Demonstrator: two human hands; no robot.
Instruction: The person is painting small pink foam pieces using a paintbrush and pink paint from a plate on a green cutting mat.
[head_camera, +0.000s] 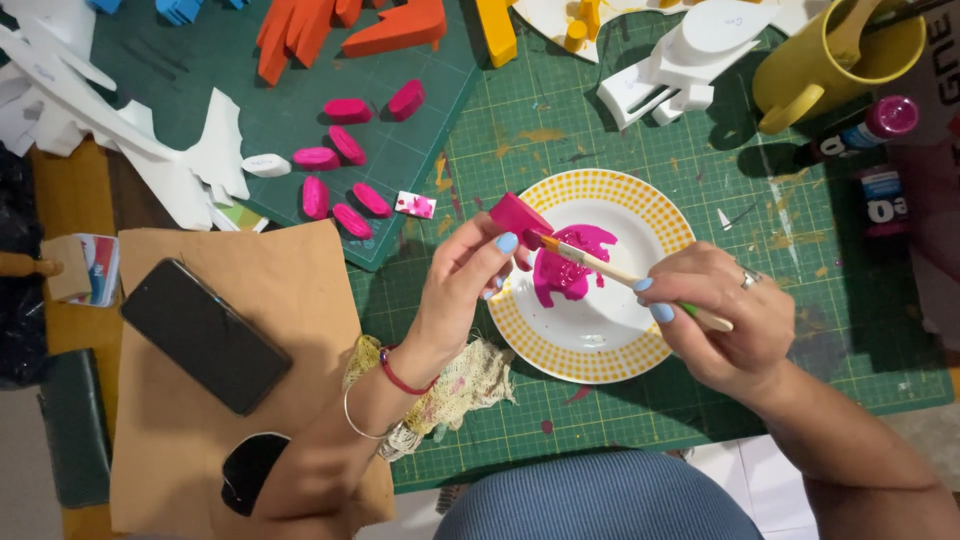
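Observation:
My left hand (463, 282) pinches a small pink-painted foam piece (518, 216) above the left rim of a white plate with a yellow chequered border (660, 215). My right hand (715, 315) holds a wooden paintbrush (618, 271) with a green handle end; its bristle tip touches the pink piece. A puddle of pink paint (565, 265) lies in the plate under the brush. Several finished pink oval pieces (345, 170) lie on a dark green mat at upper left, with one white unpainted piece (266, 165) beside them.
A green cutting mat (800, 330) covers the table. A yellow mug (835, 55), paint bottles (870, 125), white foam parts (680, 60) and orange shapes (340, 25) lie at the back. A black phone (205, 335) and sunglasses (248, 470) rest on brown paper; a stained rag (455, 390) is under my left wrist.

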